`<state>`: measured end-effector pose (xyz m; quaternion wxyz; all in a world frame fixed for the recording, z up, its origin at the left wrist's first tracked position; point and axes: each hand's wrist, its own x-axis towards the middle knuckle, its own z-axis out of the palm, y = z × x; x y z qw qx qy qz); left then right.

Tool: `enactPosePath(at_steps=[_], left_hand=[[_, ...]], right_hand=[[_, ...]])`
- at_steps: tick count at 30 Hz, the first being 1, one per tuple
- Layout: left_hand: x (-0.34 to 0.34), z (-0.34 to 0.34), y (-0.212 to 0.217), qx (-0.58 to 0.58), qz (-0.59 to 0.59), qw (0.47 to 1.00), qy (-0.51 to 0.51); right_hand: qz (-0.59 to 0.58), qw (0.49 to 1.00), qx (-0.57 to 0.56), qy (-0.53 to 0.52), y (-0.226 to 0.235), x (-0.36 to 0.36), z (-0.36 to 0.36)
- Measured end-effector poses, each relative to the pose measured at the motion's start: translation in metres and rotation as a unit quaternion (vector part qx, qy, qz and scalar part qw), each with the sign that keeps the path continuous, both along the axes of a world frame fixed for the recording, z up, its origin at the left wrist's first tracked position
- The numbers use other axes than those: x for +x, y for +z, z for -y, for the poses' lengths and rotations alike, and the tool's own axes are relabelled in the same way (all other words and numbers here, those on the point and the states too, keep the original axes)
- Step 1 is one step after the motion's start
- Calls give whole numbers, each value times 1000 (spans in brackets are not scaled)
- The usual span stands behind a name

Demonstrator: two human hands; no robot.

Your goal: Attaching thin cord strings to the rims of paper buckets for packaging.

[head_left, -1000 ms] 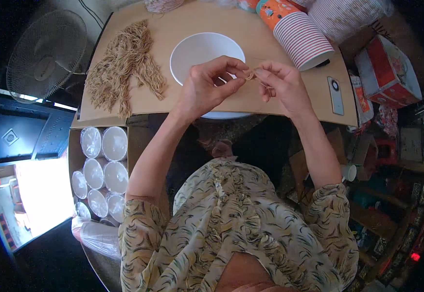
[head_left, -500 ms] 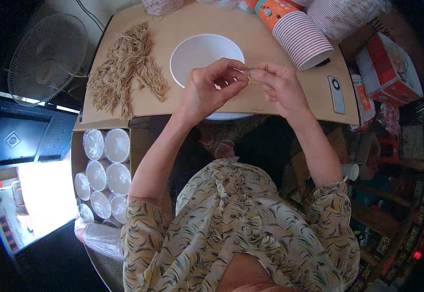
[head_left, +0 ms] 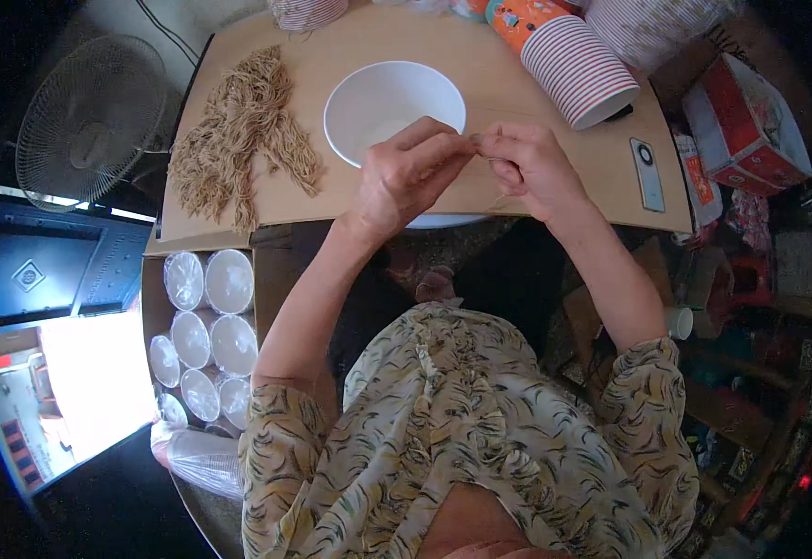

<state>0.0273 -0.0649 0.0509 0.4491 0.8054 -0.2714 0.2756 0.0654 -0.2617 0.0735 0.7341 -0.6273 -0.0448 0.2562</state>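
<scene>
My left hand (head_left: 411, 177) and my right hand (head_left: 529, 168) meet fingertip to fingertip just above the near rim of a white bowl (head_left: 380, 102). Both pinch a small thin tan strand (head_left: 477, 140) between thumb and fingers. The bowl stands on a brown cardboard sheet (head_left: 331, 51) that serves as a work surface. A heap of tan stringy strands (head_left: 238, 135) lies on the cardboard to the left of the bowl.
Stacks of red-striped paper cups (head_left: 578, 70) lie at the back right, a phone (head_left: 648, 174) near the right edge. A box of sealed white lidded cups (head_left: 206, 326) sits lower left, a fan (head_left: 89, 121) at far left, red cartons (head_left: 751, 121) at right.
My hands have drawn closer together, and the strand that stretched between them is now pinched short at the fingertips.
</scene>
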Motion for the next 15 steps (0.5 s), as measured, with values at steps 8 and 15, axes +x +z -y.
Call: enactPosePath(at_steps=[8,15], left_hand=[[3,-6,5,-32,-75,996,-40],[5,-17,6,-125,-310,934,-126]], right_hand=[[-28,999,-22,37,0,5,0],[-45,995,9,84,1,10,9]])
